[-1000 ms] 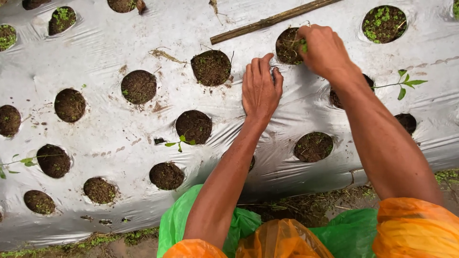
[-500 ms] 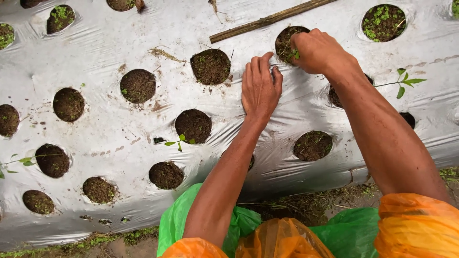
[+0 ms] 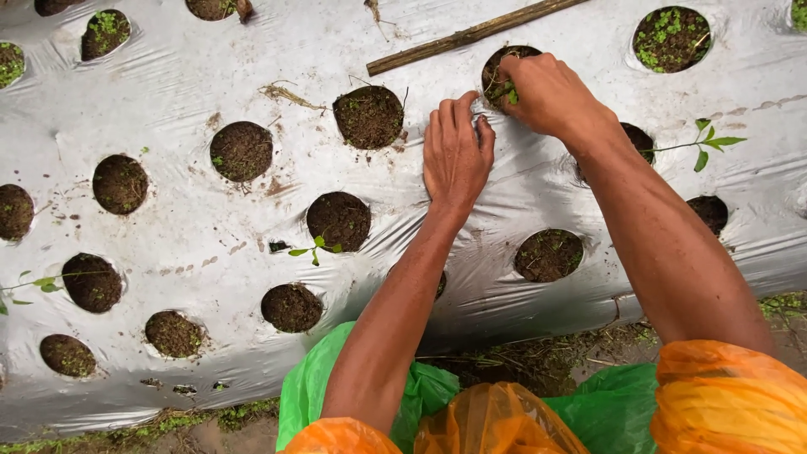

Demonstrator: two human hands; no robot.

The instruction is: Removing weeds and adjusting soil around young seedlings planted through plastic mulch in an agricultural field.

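Over the bed: silver plastic mulch sheet [image 3: 168, 92] with round soil-filled holes.
Left hand [image 3: 456, 155]: flat on the sheet, grip released.
Right hand [image 3: 548, 94]: grip pinching small green weeds [image 3: 505, 91] in a round soil hole [image 3: 498, 71].
Nearby: brown stick [image 3: 471, 35].

A silver plastic mulch sheet [image 3: 210, 76] fills most of the frame, dotted with round planting holes of dark soil. Near the upper middle, the left hand [image 3: 456, 154] lies flat on the sheet, fingers spread. Just to its right, the right hand [image 3: 551, 94] curls over a soil hole [image 3: 498, 67], pinching small green weeds [image 3: 507, 92]. A brown stick [image 3: 471, 35] lies diagonally above. Green and orange plastic bags [image 3: 504, 416] sit at the bottom edge.
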